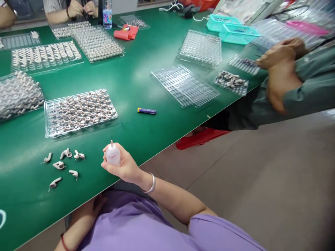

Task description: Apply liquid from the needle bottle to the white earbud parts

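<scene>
My right hand (127, 169) is closed round a small white squeeze bottle (113, 156) with a pointed nozzle, held upright over the near edge of the green table (136, 80). A silver bangle sits on that wrist. Left of the bottle, several loose grey earbud-shaped shells (62, 164) lie scattered on the table. Behind them stands a clear tray (80, 111) filled with the same shells. My left forearm, with a red band, reaches under the table edge, where my left hand (100, 202) is in shadow with its fingers hidden.
A blue and yellow stick (146, 111) lies mid-table. Empty clear grid trays (184, 85) lie to the right, more filled trays (44, 54) at back left. A co-worker's hands (280, 52) work at the right edge, another person's hands (80, 7) at the back. Teal baskets (232, 29) and a water bottle (107, 14) stand far off.
</scene>
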{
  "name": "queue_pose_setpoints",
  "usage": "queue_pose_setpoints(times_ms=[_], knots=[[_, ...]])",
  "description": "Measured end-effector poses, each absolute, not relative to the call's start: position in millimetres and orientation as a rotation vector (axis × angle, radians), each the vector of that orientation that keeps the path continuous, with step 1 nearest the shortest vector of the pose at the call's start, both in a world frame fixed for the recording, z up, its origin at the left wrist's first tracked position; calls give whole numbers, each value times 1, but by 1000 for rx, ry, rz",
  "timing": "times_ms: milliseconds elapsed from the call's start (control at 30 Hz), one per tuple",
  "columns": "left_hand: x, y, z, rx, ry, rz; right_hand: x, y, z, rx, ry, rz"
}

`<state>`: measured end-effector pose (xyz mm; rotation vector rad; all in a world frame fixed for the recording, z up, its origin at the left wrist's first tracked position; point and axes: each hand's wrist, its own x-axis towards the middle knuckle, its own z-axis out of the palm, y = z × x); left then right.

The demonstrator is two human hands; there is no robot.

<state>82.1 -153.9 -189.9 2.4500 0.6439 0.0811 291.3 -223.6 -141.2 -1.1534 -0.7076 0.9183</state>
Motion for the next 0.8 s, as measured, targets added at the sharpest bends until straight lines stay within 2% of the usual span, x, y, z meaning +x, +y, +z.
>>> queue_pose_setpoints(times_ms=[100, 167, 267, 367, 500, 800], knots=[[62, -165, -154, 2240, 533, 46, 285, -239, -134, -1114, -791, 1103], [62, -166, -130, 2197, 546, 253, 279, -250, -128, -1067, -870, 1249], [74, -161, -110, 2084, 696, 557, 270, -259, -122, -1070, -912, 1279], [86, -159, -109, 1951, 720, 651, 262, -259, -121, -1052, -855, 1234], [89, -161, -115, 1936, 696, 601, 257, -254, -125, -1021, -843, 1186], [88, -158, -112, 2446, 489, 780, 262, -254, -124, -1264, -986, 1041]])
